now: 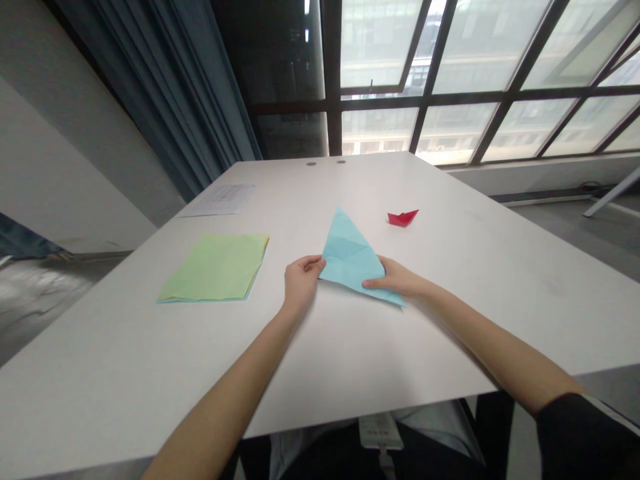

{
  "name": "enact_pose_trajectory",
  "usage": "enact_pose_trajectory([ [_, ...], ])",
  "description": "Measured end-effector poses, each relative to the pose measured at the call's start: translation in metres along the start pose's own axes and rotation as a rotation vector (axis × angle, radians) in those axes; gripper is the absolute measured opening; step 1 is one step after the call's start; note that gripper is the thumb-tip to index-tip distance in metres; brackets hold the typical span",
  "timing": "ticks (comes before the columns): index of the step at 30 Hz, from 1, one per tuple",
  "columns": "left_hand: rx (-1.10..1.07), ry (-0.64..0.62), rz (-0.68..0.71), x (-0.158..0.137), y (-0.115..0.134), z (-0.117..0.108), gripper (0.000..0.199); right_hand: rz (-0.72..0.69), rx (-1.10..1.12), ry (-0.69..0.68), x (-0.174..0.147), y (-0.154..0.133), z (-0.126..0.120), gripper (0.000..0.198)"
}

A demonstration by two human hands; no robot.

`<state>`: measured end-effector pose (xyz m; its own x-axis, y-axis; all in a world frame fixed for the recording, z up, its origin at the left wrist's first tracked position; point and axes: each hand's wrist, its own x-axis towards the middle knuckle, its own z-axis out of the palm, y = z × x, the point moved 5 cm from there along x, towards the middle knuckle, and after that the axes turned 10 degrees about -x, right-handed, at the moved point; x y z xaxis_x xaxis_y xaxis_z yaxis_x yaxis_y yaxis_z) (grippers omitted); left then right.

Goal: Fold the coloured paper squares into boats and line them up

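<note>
A light blue sheet of paper (350, 250), folded into a triangle with crease lines across it, is held just over the table in front of me. My left hand (303, 280) pinches its left edge between thumb and fingers. On the other side, my right hand (395, 277) grips the paper with the thumb on top and the fingers mostly hidden behind it. One point of the triangle faces away from me; another sticks out below my right hand. Beyond that hand lies a small red folded paper boat (403, 218).
Left of my hands a stack of coloured paper (215, 267) lies with a green sheet on top. Farther back is a printed white sheet (220, 199). All rest on a white table (320, 187), whose far end has two round holes. A blue curtain (170, 87) and windows stand behind.
</note>
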<state>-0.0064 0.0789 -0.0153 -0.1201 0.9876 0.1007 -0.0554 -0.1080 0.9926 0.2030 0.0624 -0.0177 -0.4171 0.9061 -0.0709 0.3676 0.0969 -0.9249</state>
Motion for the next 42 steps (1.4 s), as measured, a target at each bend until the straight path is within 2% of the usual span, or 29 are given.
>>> enact_pose_trajectory([
  [4,-0.060,-0.031,-0.089,0.000,-0.005,0.003,0.035,0.078,-0.119,0.084,0.002,0.011,-0.011,0.060],
  [9,-0.083,-0.122,-0.150,-0.002,-0.008,0.009,0.047,0.097,-0.113,0.092,0.002,0.011,-0.015,0.056],
  [17,-0.052,-0.001,-0.052,0.005,-0.009,-0.008,0.037,0.172,0.085,-0.089,-0.008,0.015,-0.020,0.074],
  [22,-0.071,0.039,-0.051,0.007,-0.008,-0.012,0.038,0.201,0.096,-0.059,-0.009,0.020,-0.031,0.070],
  [42,-0.075,0.060,-0.017,0.006,-0.006,-0.012,0.044,0.229,0.082,-0.026,-0.010,0.023,-0.040,0.056],
])
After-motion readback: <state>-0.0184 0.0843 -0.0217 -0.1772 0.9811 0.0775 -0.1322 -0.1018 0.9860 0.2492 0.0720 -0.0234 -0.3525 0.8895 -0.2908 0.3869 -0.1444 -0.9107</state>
